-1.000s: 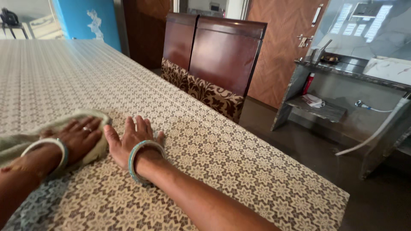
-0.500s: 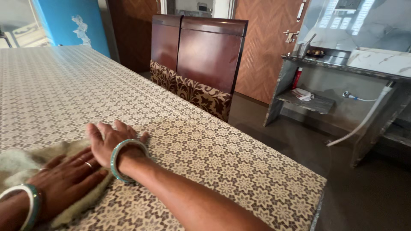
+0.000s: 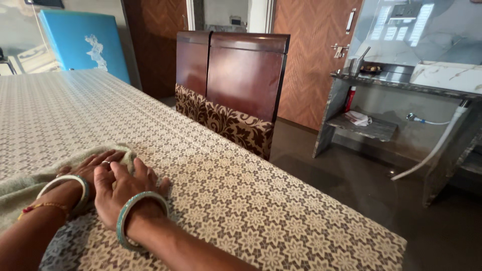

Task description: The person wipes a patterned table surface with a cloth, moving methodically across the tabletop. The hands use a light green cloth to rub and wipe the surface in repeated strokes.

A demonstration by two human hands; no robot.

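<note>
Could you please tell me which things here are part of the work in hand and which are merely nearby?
In hand:
left hand pressing the pale cloth
right hand flat on the patterned table cover

Merely nearby:
two wooden chairs
blue panel
stone shelf unit
white hose

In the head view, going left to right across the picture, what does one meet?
Pale cloth under the left hand → right hand flat on the patterned tablecloth → two dark wooden chairs → wooden door → grey stone shelf with a folded white rag → white hose.
</note>
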